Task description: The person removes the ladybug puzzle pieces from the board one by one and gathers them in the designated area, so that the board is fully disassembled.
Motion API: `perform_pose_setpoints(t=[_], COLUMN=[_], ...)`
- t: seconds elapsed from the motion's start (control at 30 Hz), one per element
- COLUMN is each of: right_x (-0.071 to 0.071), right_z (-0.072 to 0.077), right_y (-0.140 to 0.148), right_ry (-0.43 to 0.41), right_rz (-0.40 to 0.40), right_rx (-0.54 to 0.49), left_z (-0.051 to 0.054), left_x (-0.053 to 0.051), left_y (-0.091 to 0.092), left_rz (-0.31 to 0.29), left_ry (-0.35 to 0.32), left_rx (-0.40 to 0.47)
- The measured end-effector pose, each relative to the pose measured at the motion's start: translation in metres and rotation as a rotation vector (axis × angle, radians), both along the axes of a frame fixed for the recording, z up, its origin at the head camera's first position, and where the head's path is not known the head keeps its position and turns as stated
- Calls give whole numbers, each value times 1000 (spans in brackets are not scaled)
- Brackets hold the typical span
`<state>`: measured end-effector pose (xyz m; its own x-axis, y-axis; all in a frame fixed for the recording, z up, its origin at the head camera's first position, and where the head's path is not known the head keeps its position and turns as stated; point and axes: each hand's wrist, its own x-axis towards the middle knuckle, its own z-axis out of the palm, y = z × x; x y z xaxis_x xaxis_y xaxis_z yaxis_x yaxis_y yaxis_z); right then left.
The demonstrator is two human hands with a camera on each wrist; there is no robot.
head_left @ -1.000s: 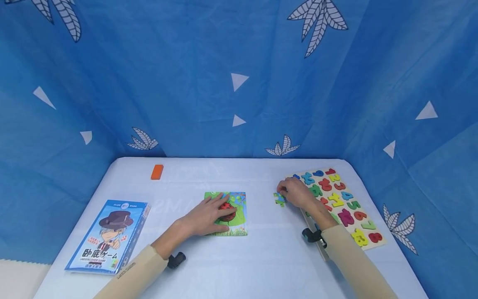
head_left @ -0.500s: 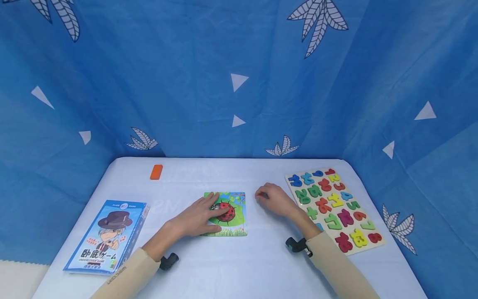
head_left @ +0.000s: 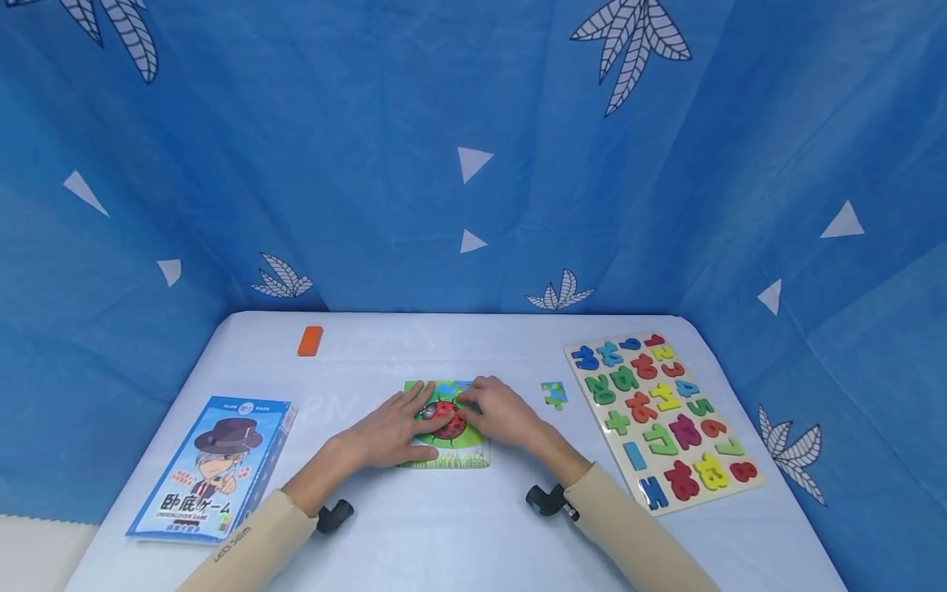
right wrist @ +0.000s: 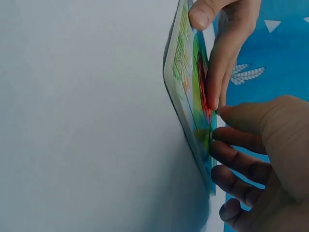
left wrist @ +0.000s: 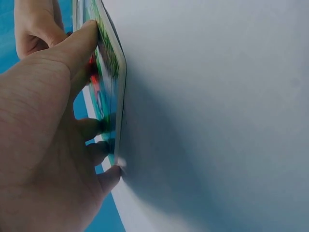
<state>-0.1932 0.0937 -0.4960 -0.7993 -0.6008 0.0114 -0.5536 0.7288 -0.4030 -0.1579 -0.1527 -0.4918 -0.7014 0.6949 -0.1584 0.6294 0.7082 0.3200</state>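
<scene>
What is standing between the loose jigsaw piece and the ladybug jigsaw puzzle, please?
The right hand: it reaches over the right side of the ladybug jigsaw puzzle, between it and the loose jigsaw piece. Nothing else visible stands there.

The left hand point(head_left: 388, 429) hides part of the ladybug puzzle point(head_left: 451, 429); whether the right hand point(head_left: 509, 415) pinches a piece cannot be told. The head view's near edge cuts off both sleeves point(head_left: 636, 530).

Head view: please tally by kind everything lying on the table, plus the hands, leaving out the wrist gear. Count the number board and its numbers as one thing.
Ladybug puzzle: 1
Loose puzzle piece: 1
Number board: 1
Game box: 1
Orange block: 1
Hands: 2 (left hand, right hand)
Total: 7
</scene>
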Motion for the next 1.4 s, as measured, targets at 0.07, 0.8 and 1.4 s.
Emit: perform_pose_setpoints(t=[0.07,0.8,1.4], right_x=[1,-4,-11], right_z=[0,-1,-3], right_y=[-1,-6,-9], right_ry=[33,-90,-215], right_rz=[-15,-129,-219], right_rx=[20,-38,-261], left_z=[0,-3,-4], left_x=[0,2,1], left_y=[0,3,6], left_rz=[0,72,82], left_ry=[0,22,24], left_rx=[-2,-47,-85])
